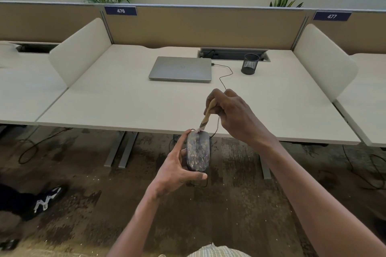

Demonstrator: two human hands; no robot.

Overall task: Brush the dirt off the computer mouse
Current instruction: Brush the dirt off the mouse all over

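A dark corded computer mouse (198, 151), smeared with pale dirt, is held in the air just in front of the desk's front edge. My left hand (177, 167) grips it from the left and below, thumb along its near end. My right hand (231, 113) pinches a small wooden-handled brush (206, 117). The brush's pale bristles touch the mouse's far end beside the scroll wheel. The mouse's black cable (225, 75) runs up across the desk to the laptop.
A shut grey laptop (180, 68) lies on the white desk (125, 100), with a black mesh pen cup (250, 64) to its right. White side dividers flank the desk. A person's shoe (47, 200) is on the carpet at lower left.
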